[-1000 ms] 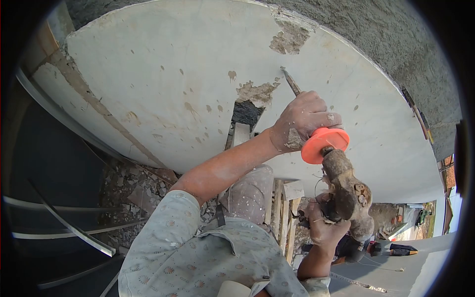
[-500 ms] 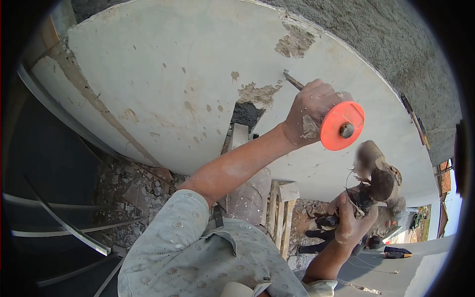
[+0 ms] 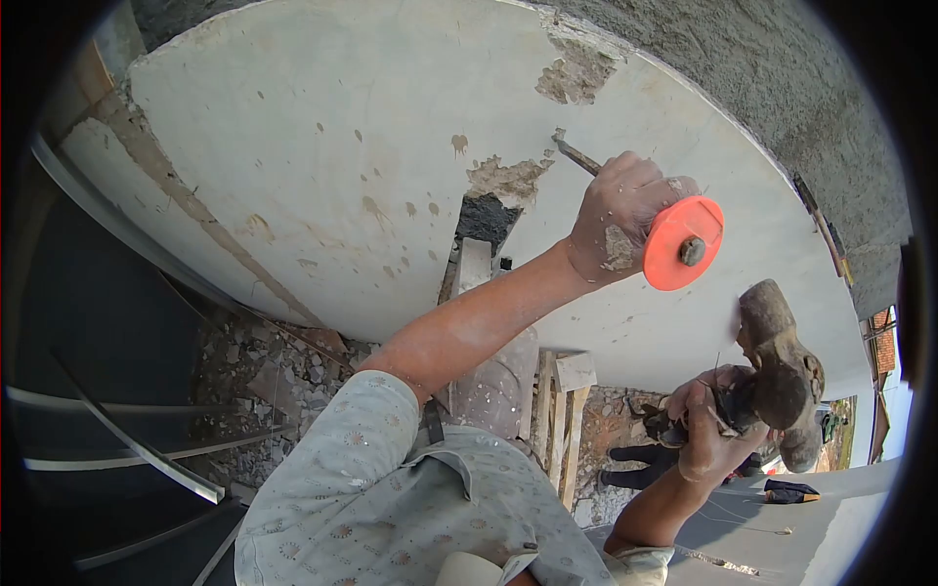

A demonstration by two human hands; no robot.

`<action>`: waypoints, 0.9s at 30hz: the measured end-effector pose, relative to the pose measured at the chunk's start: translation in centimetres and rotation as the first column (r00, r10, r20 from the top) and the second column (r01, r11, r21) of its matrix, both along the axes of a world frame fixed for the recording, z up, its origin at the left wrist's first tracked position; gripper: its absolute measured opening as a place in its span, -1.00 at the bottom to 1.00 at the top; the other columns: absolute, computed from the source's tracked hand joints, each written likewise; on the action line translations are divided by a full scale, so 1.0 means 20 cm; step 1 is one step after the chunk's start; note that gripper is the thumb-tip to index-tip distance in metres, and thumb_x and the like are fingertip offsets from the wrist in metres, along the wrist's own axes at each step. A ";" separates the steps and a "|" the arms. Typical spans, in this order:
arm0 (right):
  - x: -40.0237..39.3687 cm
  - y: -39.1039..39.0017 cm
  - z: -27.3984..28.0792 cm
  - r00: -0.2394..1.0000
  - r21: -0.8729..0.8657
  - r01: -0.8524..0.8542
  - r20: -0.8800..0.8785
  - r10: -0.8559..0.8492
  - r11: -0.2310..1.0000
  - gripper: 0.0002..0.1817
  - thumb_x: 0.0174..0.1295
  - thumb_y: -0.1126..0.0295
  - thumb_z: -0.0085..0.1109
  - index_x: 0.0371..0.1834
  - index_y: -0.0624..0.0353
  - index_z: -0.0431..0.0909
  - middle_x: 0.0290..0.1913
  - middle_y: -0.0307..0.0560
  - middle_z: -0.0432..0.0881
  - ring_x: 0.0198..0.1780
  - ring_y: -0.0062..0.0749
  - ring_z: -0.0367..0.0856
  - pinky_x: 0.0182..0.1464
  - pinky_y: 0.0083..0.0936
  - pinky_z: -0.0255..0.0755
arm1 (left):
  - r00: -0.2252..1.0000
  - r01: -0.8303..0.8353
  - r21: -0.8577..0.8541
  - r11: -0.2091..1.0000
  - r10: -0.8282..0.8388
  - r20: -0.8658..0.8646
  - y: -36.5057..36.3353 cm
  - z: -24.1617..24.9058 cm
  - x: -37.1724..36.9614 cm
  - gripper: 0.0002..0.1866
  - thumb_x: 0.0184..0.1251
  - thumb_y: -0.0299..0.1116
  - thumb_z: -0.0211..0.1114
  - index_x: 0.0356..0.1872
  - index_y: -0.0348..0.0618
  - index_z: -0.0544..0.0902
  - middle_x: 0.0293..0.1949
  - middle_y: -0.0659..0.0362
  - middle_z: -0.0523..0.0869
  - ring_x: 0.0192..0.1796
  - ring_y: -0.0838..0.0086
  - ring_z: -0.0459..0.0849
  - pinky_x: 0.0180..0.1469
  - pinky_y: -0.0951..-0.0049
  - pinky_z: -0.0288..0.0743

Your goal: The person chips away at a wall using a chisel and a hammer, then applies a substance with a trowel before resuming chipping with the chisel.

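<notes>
My left hand (image 3: 618, 220) is wrapped round a chisel (image 3: 578, 156) whose round orange hand guard (image 3: 674, 249) shows behind the fist. The chisel's tip touches the pale wall (image 3: 391, 98) at a small chipped spot. Below and to the right, my right hand (image 3: 711, 425) grips a hammer (image 3: 782, 366) with a worn, dusty head. Dark wrapping covers the handle near the head. The hammer head is apart from the chisel's struck end (image 3: 692, 251). Dust and bits of plaster cling to my left hand.
Broken plaster patches (image 3: 576, 73) and a dark hole (image 3: 486, 223) mark the wall. Rubble (image 3: 264, 376) covers the ground below, beside a wooden frame (image 3: 562, 420). Metal strips (image 3: 147, 454) lie at lower left. Another person's legs (image 3: 635, 469) show beyond my right arm.
My right hand and the hammer have moved to the right, away from the chisel. My left hand keeps the chisel nearly in the same place on the wall.
</notes>
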State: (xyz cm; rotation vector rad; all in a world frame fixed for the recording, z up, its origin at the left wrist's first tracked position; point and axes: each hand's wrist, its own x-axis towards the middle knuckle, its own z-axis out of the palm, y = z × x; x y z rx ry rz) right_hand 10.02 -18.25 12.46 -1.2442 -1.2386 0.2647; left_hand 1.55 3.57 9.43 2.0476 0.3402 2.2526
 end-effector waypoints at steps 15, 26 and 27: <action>0.10 0.07 -0.39 0.983 -0.273 -0.068 -0.184 0.017 0.960 -0.70 0.04 0.57 0.20 -0.20 0.36 0.32 -0.59 -0.10 0.47 -0.66 -0.47 0.44 -0.57 -0.56 0.38 | 0.998 -0.051 -0.200 0.979 0.044 -0.040 0.14 -0.33 -0.21 -0.71 -0.15 -0.38 0.43 -0.32 -0.09 0.60 -0.43 0.16 0.55 -0.37 0.25 0.50 -0.32 0.29 0.38; 0.12 0.05 -0.21 0.955 0.060 -0.138 -0.256 0.149 0.989 -0.71 0.09 0.59 0.24 -0.25 0.22 0.28 -0.52 -0.05 0.44 -0.65 -0.37 0.43 -0.54 -0.36 0.44 | 0.958 0.218 -0.103 0.970 -0.233 -0.165 -0.10 -0.12 -0.19 -0.77 -0.11 -0.32 0.43 -0.33 0.00 0.67 -0.46 0.27 0.47 -0.37 0.35 0.44 -0.28 0.37 0.32; 0.12 0.04 -0.21 0.957 0.075 -0.143 -0.242 0.158 0.987 -0.71 0.09 0.59 0.24 -0.26 0.22 0.28 -0.52 -0.05 0.44 -0.65 -0.38 0.43 -0.53 -0.35 0.45 | 0.952 0.199 -0.101 0.975 -0.217 -0.217 -0.10 -0.11 -0.19 -0.77 -0.09 -0.31 0.42 -0.32 -0.02 0.68 -0.48 0.27 0.46 -0.39 0.37 0.44 -0.30 0.41 0.32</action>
